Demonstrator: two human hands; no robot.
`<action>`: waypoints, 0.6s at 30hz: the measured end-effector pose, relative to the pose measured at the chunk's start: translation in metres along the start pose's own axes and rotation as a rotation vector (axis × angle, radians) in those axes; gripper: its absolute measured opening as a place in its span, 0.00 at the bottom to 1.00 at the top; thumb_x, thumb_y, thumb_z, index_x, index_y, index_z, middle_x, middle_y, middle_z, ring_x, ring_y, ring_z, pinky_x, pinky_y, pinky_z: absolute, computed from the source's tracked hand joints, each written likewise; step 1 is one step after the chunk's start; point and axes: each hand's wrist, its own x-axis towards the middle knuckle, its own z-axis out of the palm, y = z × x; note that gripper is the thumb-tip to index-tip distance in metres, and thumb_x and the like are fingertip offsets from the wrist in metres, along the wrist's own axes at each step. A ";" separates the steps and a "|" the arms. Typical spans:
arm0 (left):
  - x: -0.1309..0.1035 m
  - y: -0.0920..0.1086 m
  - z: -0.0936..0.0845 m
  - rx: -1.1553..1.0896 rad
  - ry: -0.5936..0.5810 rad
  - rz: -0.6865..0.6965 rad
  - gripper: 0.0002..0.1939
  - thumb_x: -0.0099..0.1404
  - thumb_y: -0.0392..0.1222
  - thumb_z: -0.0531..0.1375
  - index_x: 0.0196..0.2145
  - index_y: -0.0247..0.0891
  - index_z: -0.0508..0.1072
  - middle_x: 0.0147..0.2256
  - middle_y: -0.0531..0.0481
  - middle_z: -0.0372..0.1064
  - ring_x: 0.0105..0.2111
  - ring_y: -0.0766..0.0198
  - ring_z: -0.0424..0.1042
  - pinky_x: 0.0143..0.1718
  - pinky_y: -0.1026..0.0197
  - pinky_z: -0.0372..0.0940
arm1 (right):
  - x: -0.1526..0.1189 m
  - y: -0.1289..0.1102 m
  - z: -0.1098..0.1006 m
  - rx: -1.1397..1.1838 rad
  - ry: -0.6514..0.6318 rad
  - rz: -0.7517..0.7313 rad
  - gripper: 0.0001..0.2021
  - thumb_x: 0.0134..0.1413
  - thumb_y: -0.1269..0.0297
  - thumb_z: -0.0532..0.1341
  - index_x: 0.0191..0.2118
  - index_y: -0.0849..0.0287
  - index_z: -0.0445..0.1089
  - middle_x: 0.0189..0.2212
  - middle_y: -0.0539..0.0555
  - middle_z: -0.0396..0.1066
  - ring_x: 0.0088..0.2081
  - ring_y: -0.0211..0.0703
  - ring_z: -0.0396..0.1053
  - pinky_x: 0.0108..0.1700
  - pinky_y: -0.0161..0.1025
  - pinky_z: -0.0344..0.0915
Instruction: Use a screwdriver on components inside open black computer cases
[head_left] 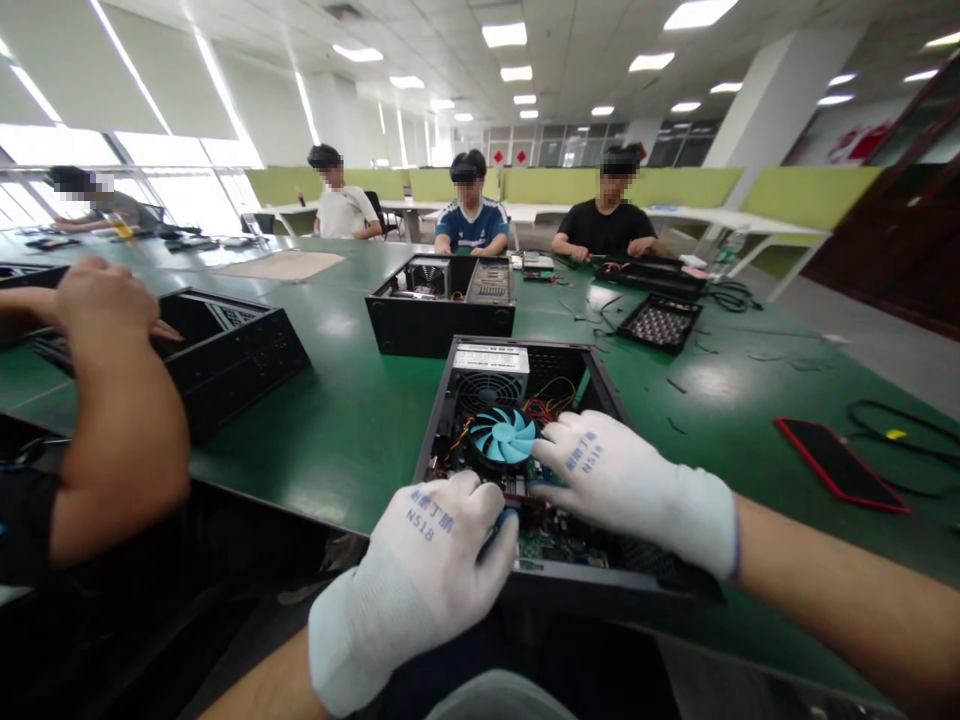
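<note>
A black computer case (pixel 432 440) lies open near the table's front edge, with a power supply (pixel 491 372) at its far left corner. Inside sits a round fan with light blue blades (pixel 504 436), and coloured wires (pixel 551 398) run beside it. In a white glove, my left hand (pixel 450 550) is over the case's near left edge, fingers curled together; what they hold, if anything, is hidden. My right hand (pixel 600 465), also gloved in white, reaches in from the right beside the fan, its thumb and fingers apart near the circuit board (pixel 559 548).
Another open case (pixel 446 325) stands farther back on the green table (pixel 337 370). At left, a person's arm (pixel 127 390) reaches into a case (pixel 240 370). Three people sit across the table. A red-edged black pad (pixel 840 465) and cables (pixel 907 425) lie at right.
</note>
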 end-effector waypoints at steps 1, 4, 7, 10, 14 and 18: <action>0.000 0.000 -0.001 0.007 -0.006 0.006 0.09 0.75 0.40 0.53 0.34 0.43 0.67 0.32 0.51 0.69 0.31 0.56 0.70 0.32 0.53 0.60 | 0.011 0.000 0.001 -0.030 -0.054 -0.016 0.18 0.66 0.48 0.63 0.45 0.60 0.76 0.42 0.62 0.77 0.44 0.56 0.74 0.45 0.48 0.65; 0.000 0.001 -0.003 -0.009 -0.028 -0.047 0.10 0.75 0.41 0.54 0.33 0.44 0.65 0.30 0.52 0.68 0.30 0.57 0.70 0.31 0.54 0.60 | 0.039 -0.006 -0.001 -0.088 -0.224 -0.038 0.17 0.64 0.52 0.65 0.47 0.61 0.77 0.44 0.63 0.79 0.46 0.58 0.76 0.45 0.47 0.66; 0.000 0.001 -0.003 -0.032 -0.025 -0.075 0.11 0.76 0.42 0.53 0.32 0.44 0.65 0.30 0.52 0.68 0.30 0.58 0.70 0.32 0.54 0.60 | 0.057 -0.016 -0.005 -0.127 -0.321 -0.016 0.10 0.65 0.64 0.62 0.45 0.63 0.78 0.42 0.64 0.80 0.44 0.57 0.78 0.41 0.46 0.67; 0.000 0.002 -0.001 -0.038 -0.004 -0.068 0.11 0.76 0.42 0.52 0.33 0.43 0.66 0.31 0.51 0.68 0.31 0.57 0.71 0.32 0.54 0.60 | 0.062 -0.023 -0.005 -0.143 -0.325 -0.029 0.10 0.63 0.73 0.58 0.42 0.62 0.79 0.40 0.62 0.80 0.41 0.56 0.79 0.39 0.46 0.67; 0.000 0.002 0.001 -0.040 -0.023 -0.089 0.11 0.76 0.43 0.53 0.33 0.44 0.65 0.31 0.52 0.67 0.31 0.58 0.70 0.33 0.54 0.59 | 0.055 -0.022 0.000 -0.144 -0.279 -0.082 0.13 0.66 0.72 0.55 0.44 0.60 0.78 0.43 0.61 0.80 0.44 0.57 0.78 0.41 0.49 0.68; 0.000 0.000 0.002 -0.049 -0.012 -0.083 0.10 0.76 0.44 0.54 0.34 0.44 0.65 0.31 0.52 0.67 0.31 0.57 0.69 0.33 0.53 0.59 | 0.049 -0.013 0.009 -0.128 -0.234 -0.127 0.08 0.63 0.69 0.59 0.40 0.58 0.77 0.36 0.59 0.79 0.40 0.57 0.78 0.38 0.48 0.66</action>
